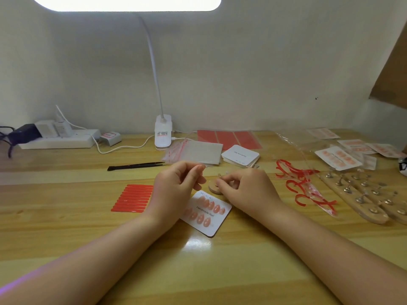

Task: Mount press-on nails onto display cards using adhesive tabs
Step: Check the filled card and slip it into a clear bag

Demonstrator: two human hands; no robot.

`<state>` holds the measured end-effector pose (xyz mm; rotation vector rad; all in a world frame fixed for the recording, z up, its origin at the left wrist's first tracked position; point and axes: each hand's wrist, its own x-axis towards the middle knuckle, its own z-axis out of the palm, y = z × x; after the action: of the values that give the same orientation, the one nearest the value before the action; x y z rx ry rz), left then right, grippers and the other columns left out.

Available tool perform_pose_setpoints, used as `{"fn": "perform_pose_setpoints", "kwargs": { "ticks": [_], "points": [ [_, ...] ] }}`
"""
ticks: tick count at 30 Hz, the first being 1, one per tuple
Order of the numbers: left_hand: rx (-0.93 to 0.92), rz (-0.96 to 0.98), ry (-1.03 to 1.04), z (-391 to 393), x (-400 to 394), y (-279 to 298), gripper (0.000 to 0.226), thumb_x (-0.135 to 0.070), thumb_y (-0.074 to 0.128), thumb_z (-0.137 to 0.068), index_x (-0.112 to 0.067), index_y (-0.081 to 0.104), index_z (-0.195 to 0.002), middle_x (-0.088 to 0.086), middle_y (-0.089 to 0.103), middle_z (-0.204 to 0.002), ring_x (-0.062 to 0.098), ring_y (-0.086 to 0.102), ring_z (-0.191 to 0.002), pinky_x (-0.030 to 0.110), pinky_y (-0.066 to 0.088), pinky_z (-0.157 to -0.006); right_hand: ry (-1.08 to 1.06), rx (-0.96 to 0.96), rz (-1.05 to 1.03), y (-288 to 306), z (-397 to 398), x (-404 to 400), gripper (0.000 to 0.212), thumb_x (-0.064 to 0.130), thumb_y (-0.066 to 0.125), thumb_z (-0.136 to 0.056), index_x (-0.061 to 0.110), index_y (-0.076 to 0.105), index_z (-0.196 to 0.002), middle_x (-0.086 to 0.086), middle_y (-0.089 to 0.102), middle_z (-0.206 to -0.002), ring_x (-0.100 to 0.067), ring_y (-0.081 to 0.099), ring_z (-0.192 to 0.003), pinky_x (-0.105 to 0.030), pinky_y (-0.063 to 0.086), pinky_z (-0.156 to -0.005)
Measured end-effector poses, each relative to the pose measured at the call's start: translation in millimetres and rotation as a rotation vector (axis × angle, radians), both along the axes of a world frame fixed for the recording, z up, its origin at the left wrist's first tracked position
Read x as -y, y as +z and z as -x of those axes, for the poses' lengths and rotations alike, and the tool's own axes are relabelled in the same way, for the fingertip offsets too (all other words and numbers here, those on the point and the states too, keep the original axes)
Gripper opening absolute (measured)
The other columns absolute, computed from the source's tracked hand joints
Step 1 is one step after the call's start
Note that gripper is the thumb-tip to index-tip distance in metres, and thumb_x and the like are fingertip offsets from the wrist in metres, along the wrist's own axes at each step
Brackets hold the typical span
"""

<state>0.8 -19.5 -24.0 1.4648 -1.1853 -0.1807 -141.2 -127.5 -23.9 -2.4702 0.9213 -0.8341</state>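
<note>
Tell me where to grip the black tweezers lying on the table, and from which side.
Take the tweezers at the wide blunt left end, coming from above. They lie flat and nearly level on the table, fine tips pointing right toward the bags, so fingers pinching across the thicker end probably get the firmest hold.

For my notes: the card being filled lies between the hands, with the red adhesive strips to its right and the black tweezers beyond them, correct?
Not quite. The head view shows the red adhesive strips to the left of the card, beside the left hand. The black tweezers do lie beyond them, and the card sits between the hands.
</note>
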Motion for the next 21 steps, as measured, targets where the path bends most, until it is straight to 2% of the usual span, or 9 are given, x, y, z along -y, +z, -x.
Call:
{"fn": "perform_pose_setpoints", "kwargs": {
  "ticks": [2,5,7,9,11,14,17,19,21],
  "points": [
    [-0.003,-0.001,0.006,-0.7,-0.2,-0.1,0.015,-0.022,0.058,-0.093,-0.036,0.064,-0.089,-0.014,0.07,-0.078,0.005,0.066,-0.067,0.018,0.054,-0.066,0.006,0.063,0.09,4.8,4.5,-0.9,0.027,0.035,0.067,-0.085,0.017,0.071,-0.065,0.01,0.052,-0.047,-0.006,0.043,-0.043,-0.02,0.028,-0.046],
    [-0.002,-0.012,0.037,-3.8,0.4,-1.2,0.017,-0.017,0.058,-0.094,-0.033,0.064,-0.095,-0.01,0.071,-0.075,0.003,0.067,-0.069,0.016,0.054,-0.067,0.097,0.056,0.152,19.7,9.4,-4.3,0.033,0.038,0.068,-0.083,0.017,0.065,-0.057,0.012,0.047,-0.044,-0.006,0.04,-0.041,-0.019,0.026,-0.046],
    [0.025,-0.03,0.06,-5.4,1.1,-1.7,0.015,-0.014,0.058,-0.095,-0.025,0.066,-0.101,-0.009,0.07,-0.078,0.002,0.067,-0.07,0.015,0.053,-0.068,0.162,-0.083,0.158,29.4,9.8,-9.0,0.042,0.058,0.062,-0.079,0.022,0.064,-0.059,0.014,0.048,-0.047,-0.003,0.045,-0.046,-0.018,0.027,-0.047],
    [0.068,-0.048,0.082,-6.8,1.8,-2.1,0.015,-0.012,0.058,-0.095,-0.019,0.066,-0.105,-0.009,0.07,-0.081,0.0,0.066,-0.071,0.014,0.052,-0.069,0.172,-0.29,0.214,35.7,8.5,-14.6,0.061,0.082,0.047,-0.068,0.023,0.063,-0.065,0.013,0.054,-0.055,-0.003,0.051,-0.055,-0.022,0.032,-0.048],
    [0.107,-0.069,0.095,-8.0,2.3,-2.2,0.015,-0.012,0.058,-0.095,-0.019,0.065,-0.106,-0.009,0.07,-0.083,-0.001,0.066,-0.072,0.012,0.051,-0.069,0.17,-0.461,0.298,38.0,8.2,-19.0,0.077,0.093,0.041,-0.059,0.02,0.063,-0.068,0.009,0.058,-0.06,-0.006,0.052,-0.06,-0.027,0.035,-0.049],
    [0.13,-0.097,0.104,-8.9,2.9,-2.4,0.014,-0.013,0.059,-0.095,-0.022,0.064,-0.104,-0.011,0.069,-0.084,-0.003,0.065,-0.074,0.008,0.049,-0.068,0.193,-0.568,0.296,41.1,8.2,-27.2,0.076,0.096,0.05,-0.049,0.02,0.049,-0.057,0.009,0.048,-0.057,-0.008,0.044,-0.055,-0.028,0.025,-0.048],
    [0.137,-0.122,0.12,-9.9,2.7,-2.4,0.01,-0.017,0.06,-0.094,-0.023,0.065,-0.101,-0.015,0.07,-0.083,-0.004,0.065,-0.075,0.007,0.048,-0.067,0.191,-0.675,0.263,44.4,5.4,-36.9,0.072,0.094,0.056,-0.048,0.024,0.041,-0.061,0.008,0.047,-0.061,-0.009,0.042,-0.056,-0.028,0.025,-0.048],
    [0.189,-0.19,0.148,-11.3,2.8,-3.1,0.008,-0.024,0.058,-0.095,-0.027,0.064,-0.099,-0.015,0.07,-0.085,-0.002,0.064,-0.08,0.013,0.05,-0.071,0.191,-0.706,0.211,45.6,3.3,-39.2,0.067,0.088,0.062,-0.053,0.023,0.047,-0.065,0.007,0.05,-0.065,-0.011,0.045,-0.059,-0.03,0.03,-0.047],
    [0.276,-0.301,0.173,-11.9,3.1,-4.2,0.007,-0.029,0.055,-0.096,-0.031,0.061,-0.095,-0.012,0.07,-0.089,0.005,0.064,-0.085,0.029,0.052,-0.076,0.19,-0.712,0.134,48.3,2.5,-38.1,0.063,0.08,0.068,-0.057,0.022,0.064,-0.082,0.005,0.062,-0.079,-0.013,0.056,-0.072,-0.033,0.046,-0.056]
  ]
}}
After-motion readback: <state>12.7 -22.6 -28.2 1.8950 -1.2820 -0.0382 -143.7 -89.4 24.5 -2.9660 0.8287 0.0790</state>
